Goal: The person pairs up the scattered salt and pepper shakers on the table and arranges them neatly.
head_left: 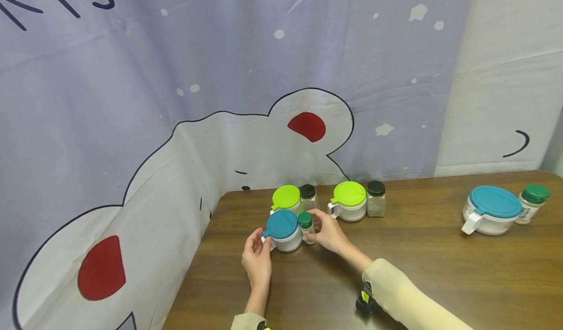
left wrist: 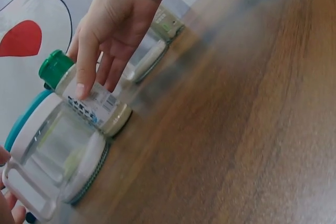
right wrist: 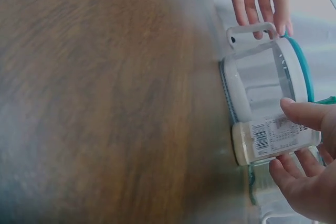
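A clear seasoning jar with a blue lid and white handle (head_left: pixel 288 243) stands on the table at the left. My left hand (head_left: pixel 256 261) is at its handle, thumb by the lid's edge and fingers on the handle's other side. Right against that jar stands a small seasoning bottle with a green cap (head_left: pixel 305 219), its label and barcode (right wrist: pixel 261 139) showing in the right wrist view. My right hand (head_left: pixel 327 231) holds this bottle between thumb and fingers. The bottle's base is at the tabletop in the left wrist view (left wrist: pixel 119 123).
Behind them stand a lime-lidded jar (head_left: pixel 286 197) and a black-capped bottle (head_left: pixel 308 199). A second lime-lidded jar (head_left: pixel 349 195) and black-capped bottle (head_left: pixel 376 200) are to the right. Far right, another blue-lidded jar (head_left: pixel 492 208) adjoins a green-capped bottle (head_left: pixel 531 205). A printed curtain (head_left: pixel 246 139) hangs behind the wooden table (head_left: pixel 422 256).
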The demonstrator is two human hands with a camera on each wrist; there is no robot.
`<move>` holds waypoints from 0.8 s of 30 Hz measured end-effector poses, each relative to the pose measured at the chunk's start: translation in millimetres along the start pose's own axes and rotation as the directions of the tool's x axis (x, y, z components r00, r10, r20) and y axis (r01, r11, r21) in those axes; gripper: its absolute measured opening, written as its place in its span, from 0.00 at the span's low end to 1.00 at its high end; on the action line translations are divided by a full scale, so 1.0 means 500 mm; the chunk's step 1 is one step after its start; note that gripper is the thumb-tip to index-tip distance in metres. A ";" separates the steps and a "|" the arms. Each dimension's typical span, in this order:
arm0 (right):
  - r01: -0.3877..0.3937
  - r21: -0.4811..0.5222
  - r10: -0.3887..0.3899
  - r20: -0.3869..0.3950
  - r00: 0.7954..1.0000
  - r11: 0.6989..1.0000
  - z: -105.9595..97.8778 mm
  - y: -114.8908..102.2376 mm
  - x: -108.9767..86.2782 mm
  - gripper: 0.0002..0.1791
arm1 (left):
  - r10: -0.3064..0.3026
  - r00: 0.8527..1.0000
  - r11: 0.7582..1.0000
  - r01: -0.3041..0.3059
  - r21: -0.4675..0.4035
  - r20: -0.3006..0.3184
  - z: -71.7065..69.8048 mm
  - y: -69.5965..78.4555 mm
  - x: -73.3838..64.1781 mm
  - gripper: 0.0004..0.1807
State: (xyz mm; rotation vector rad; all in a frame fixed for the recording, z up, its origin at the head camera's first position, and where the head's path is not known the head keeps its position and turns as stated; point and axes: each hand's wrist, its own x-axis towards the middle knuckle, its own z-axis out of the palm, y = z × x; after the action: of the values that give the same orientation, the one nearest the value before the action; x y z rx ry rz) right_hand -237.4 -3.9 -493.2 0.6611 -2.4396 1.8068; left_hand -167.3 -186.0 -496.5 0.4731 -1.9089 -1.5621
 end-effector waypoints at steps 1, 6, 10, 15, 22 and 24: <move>0.006 -0.009 -0.006 -0.001 1.000 1.000 -0.001 -0.003 -0.001 0.32 | 0.010 1.000 1.000 -0.010 0.000 -0.006 0.000 0.003 0.000 0.15; 0.016 -0.039 -0.017 -0.027 0.999 0.999 -0.007 -0.015 -0.008 0.38 | 0.054 0.998 0.999 -0.054 -0.005 -0.035 0.003 0.018 -0.004 0.15; 0.024 -0.079 -0.029 -0.062 0.998 0.997 -0.017 -0.019 -0.015 0.39 | 0.086 0.995 0.996 -0.086 -0.005 -0.056 0.009 0.031 -0.009 0.15; 0.046 -0.108 -0.055 -0.088 0.995 0.993 -0.032 -0.022 -0.023 0.39 | 0.149 0.986 0.989 -0.149 0.006 -0.075 0.016 0.043 -0.016 0.14; 0.085 -0.125 -0.101 -0.123 0.987 0.989 -0.054 -0.025 -0.032 0.39 | 0.211 0.976 0.976 -0.213 -0.036 -0.045 0.022 0.058 -0.028 0.13; 0.093 -0.140 -0.111 -0.130 0.985 0.986 -0.060 -0.026 -0.036 0.39 | 0.227 0.973 0.972 -0.229 -0.051 -0.034 0.025 0.060 -0.031 0.13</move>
State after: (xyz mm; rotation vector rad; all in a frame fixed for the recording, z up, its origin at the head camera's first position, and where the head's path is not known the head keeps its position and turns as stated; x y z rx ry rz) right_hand -223.3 26.3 -476.8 0.6173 -2.3648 1.5802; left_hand -160.7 -159.9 -472.5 0.2403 -1.8235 -1.4454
